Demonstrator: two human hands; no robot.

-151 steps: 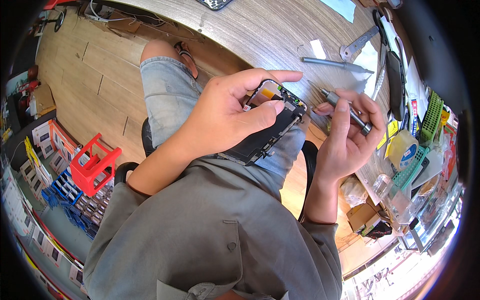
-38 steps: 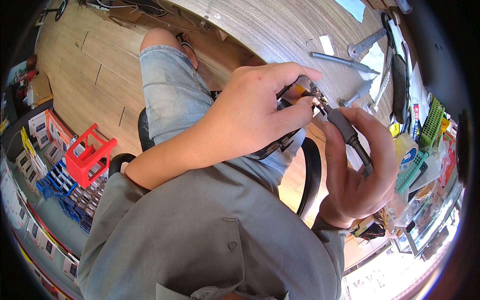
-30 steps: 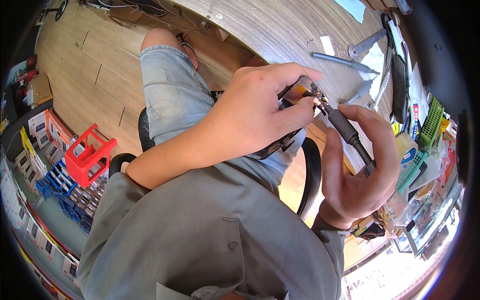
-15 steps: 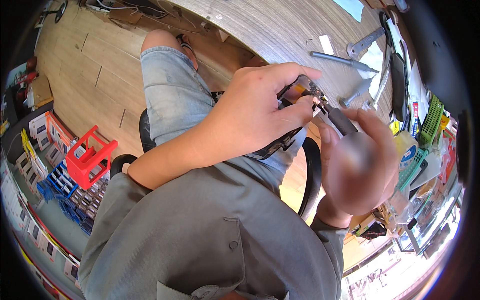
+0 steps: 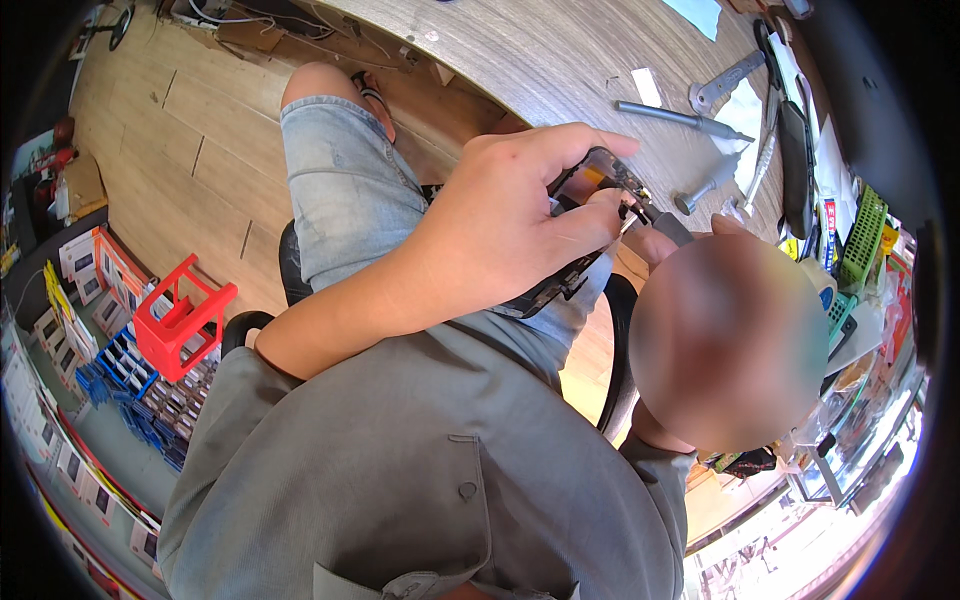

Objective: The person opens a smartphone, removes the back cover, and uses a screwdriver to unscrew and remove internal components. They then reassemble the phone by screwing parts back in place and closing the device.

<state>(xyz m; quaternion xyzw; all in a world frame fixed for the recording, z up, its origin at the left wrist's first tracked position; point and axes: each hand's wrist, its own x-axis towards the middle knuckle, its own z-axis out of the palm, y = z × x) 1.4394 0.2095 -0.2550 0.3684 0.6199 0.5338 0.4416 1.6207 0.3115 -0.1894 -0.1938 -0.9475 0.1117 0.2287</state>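
My left hand (image 5: 510,220) grips an opened phone (image 5: 562,290) over my lap. Its thumb lies across the bare inner parts and the fingers curl round the far edge. At the phone's right edge is the thin end of a dark grey screwdriver (image 5: 668,228). My right hand (image 5: 728,335) is closed round the tool's thick handle; thumb and fingertips show beside it, while a blur hides most of the hand. The exact spot the tip touches is too small to tell.
On the wooden table (image 5: 560,60) lie a grey pen-shaped tool (image 5: 670,115), a short grey tool (image 5: 705,190), a flat metal tool (image 5: 725,82) and paper. Green baskets (image 5: 862,240) and clutter crowd the right. A red plastic stand (image 5: 185,320) is at the left.
My right hand has shifted slightly up over the handle, so less of the screwdriver shows. My left hand and the phone have stayed nearly still.
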